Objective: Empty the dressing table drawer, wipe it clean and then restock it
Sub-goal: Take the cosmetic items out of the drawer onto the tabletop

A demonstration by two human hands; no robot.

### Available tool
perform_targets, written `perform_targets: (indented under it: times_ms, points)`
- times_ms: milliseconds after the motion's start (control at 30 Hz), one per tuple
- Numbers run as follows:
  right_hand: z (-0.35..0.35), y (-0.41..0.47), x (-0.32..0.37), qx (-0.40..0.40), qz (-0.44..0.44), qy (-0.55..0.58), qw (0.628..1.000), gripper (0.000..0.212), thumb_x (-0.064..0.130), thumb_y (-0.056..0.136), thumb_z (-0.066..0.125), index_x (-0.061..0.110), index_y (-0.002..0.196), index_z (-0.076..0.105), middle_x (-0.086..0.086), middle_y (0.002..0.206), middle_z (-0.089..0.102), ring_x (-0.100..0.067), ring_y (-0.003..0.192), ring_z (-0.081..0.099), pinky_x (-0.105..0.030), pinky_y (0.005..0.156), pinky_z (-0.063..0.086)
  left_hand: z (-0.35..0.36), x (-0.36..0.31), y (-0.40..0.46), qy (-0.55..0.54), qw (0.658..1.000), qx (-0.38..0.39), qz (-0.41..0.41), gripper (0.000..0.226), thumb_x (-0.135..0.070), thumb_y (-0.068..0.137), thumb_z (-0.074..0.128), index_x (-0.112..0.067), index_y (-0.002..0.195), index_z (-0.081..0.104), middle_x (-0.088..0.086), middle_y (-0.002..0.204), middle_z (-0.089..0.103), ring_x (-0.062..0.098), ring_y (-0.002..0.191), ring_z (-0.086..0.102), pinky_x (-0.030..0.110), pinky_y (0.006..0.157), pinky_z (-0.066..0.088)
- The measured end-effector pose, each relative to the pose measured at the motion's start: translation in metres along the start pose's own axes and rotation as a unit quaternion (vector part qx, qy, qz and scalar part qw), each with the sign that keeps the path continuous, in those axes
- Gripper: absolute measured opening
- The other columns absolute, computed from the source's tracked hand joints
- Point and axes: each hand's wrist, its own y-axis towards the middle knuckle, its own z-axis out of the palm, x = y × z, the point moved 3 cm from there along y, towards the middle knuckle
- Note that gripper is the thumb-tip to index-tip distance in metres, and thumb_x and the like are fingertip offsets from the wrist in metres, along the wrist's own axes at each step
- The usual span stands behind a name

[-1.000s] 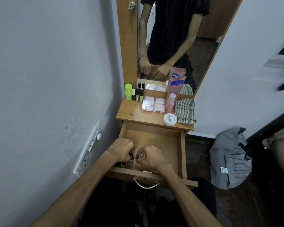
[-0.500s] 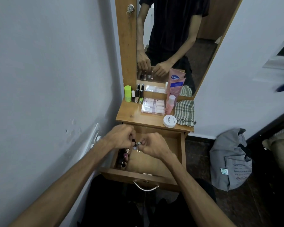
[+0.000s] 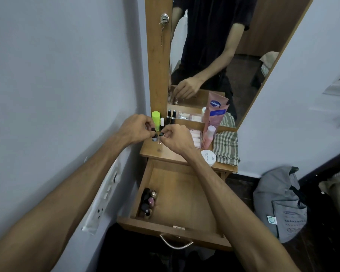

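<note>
Fingers [image 3: 150,128] of the left hand [image 3: 137,128] curl round a small dark-capped bottle [image 3: 154,136], its cap between the fingertips and its base just above the worktop [image 3: 166,153]. Beside it, the right hand [image 3: 177,139] pinches a second little bottle [image 3: 161,135] by the cap. Below, the drawer [image 3: 182,195] stands pulled out, with more bottles [image 3: 148,201] clustered in its front left corner.

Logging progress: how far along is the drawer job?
Emptying, mid-way. Done: most items sit on the tabletop. In hand: left hand and right hand each carry a small bottle over it. Left: a nail polish cluster in the drawer, wiping, restocking.
</note>
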Motion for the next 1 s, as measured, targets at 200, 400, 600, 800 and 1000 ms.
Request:
perform_targets:
  times_ms: [200,400,600,800,1000]
  points:
    - [0.012,0.037,0.003,0.015,0.018,-0.04,0.999,0.018,0.023,0.077,0.069,0.026,0.093,0.078,0.005,0.077,0.074,-0.025,0.084,0.069,-0.036,0.073,0.058,0.009,0.021,0.033,0.002,0.999,-0.022,-0.03,0.013,-0.024,0.077,0.083,-0.022,0.088,0.076,-0.011,0.078,0.067,0.008,0.073,0.062,0.026,0.065,0.051]
    - [0.026,0.057,-0.007,0.02,0.016,-0.072,0.997,0.019,0.027,0.08,0.072,0.023,0.098,0.077,-0.002,0.087,0.075,-0.032,0.092,0.068,-0.04,0.077,0.058,0.022,0.033,0.056,0.018,0.999,-0.017,-0.04,0.013,-0.027,0.078,0.081,-0.024,0.091,0.077,-0.009,0.083,0.071,0.011,0.076,0.064,0.025,0.062,0.048]
    - [0.035,0.066,-0.013,0.001,0.003,-0.082,0.997,0.022,0.029,0.087,0.069,0.022,0.106,0.075,-0.004,0.092,0.077,-0.034,0.094,0.069,-0.041,0.078,0.057,0.033,0.041,0.068,0.023,0.999,-0.012,-0.048,0.013,-0.028,0.08,0.08,-0.023,0.092,0.078,-0.008,0.082,0.071,0.004,0.07,0.06,0.02,0.056,0.044]
    - [0.039,0.067,-0.016,-0.007,0.0,-0.069,0.998,0.022,0.03,0.09,0.069,0.022,0.11,0.074,-0.003,0.09,0.077,-0.033,0.095,0.069,-0.039,0.079,0.056,0.039,0.046,0.073,0.009,0.998,-0.013,-0.056,0.016,-0.026,0.081,0.08,-0.02,0.096,0.077,-0.006,0.084,0.071,0.009,0.075,0.063,0.025,0.064,0.052]
    - [0.035,0.065,-0.018,-0.017,-0.003,-0.068,0.998,0.031,0.033,0.088,0.072,0.024,0.117,0.07,-0.004,0.095,0.077,-0.034,0.1,0.068,-0.043,0.082,0.057,0.037,0.048,0.07,-0.004,0.998,-0.02,-0.058,0.019,-0.026,0.079,0.081,-0.02,0.097,0.077,-0.008,0.083,0.072,0.008,0.074,0.065,0.032,0.071,0.06]
